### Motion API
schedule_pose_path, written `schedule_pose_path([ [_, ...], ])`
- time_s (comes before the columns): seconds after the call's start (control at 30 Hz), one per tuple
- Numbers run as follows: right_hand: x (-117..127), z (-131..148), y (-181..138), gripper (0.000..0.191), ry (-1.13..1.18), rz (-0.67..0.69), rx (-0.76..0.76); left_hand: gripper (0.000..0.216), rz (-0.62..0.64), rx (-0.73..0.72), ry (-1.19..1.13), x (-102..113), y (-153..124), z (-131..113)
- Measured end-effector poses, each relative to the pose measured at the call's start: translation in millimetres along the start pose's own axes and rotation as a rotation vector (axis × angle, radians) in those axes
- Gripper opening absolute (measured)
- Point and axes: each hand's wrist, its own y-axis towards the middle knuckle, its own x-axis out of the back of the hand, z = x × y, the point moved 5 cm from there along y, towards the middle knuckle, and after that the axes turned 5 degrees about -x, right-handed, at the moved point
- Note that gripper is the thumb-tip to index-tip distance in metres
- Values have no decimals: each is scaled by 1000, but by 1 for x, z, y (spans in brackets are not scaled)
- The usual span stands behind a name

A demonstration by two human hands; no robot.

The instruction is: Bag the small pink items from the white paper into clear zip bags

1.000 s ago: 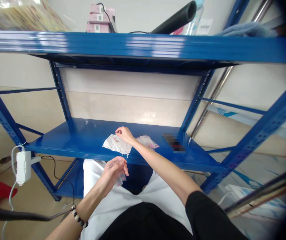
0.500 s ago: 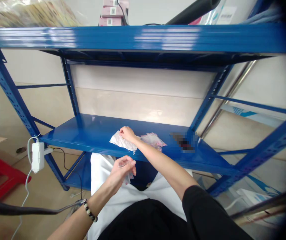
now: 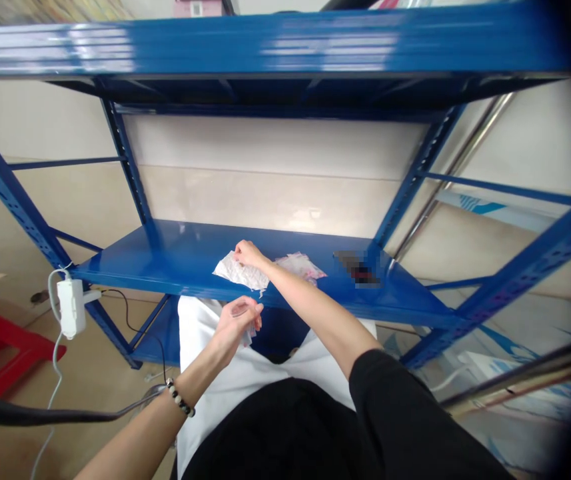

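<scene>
My left hand, in front of the shelf's front edge and above my lap, is closed around a small clear plastic bag; only part of the bag shows below the fingers. Reaching forward, my right hand rests on a crumpled white sheet or pile at the front of the blue shelf. Its fingertips are pinched together there, and what lies between them is too small to make out. Just right of my right forearm lies a heap of clear plastic bags with pink edges.
A blurred-out dark flat object lies on the right of the blue shelf. Overhead runs an upper shelf beam. A white power strip hangs at the left post, near a red stool. A dark cable crosses at lower left.
The view has tilted down slightly, so the upper shelf sits higher in the picture. Both hands keep nearly the same places, the right one still at the white pile.
</scene>
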Motion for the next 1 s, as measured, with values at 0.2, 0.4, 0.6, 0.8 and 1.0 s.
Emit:
schedule_pose_path([
  [0.2, 24, 24, -9, 19, 232, -26, 98, 32, -37, 21, 105, 8, 13, 3],
  [0.4, 46, 70, -91, 13, 509, 341, 471, 28, -72, -24, 61, 14, 9, -3],
  [0.6, 55, 84, -149, 11, 342, 378, 551, 28, -128, -23, 80, 26, 7, -5],
  [0.8, 52, 78, -117, 24, 273, 375, 487, 28, -182, -18, 90, 31, 20, -4],
  [1.0, 43, 32, -48, 14, 151, -9, 249, 26, -104, -74, 159, 19, 6, -12],
])
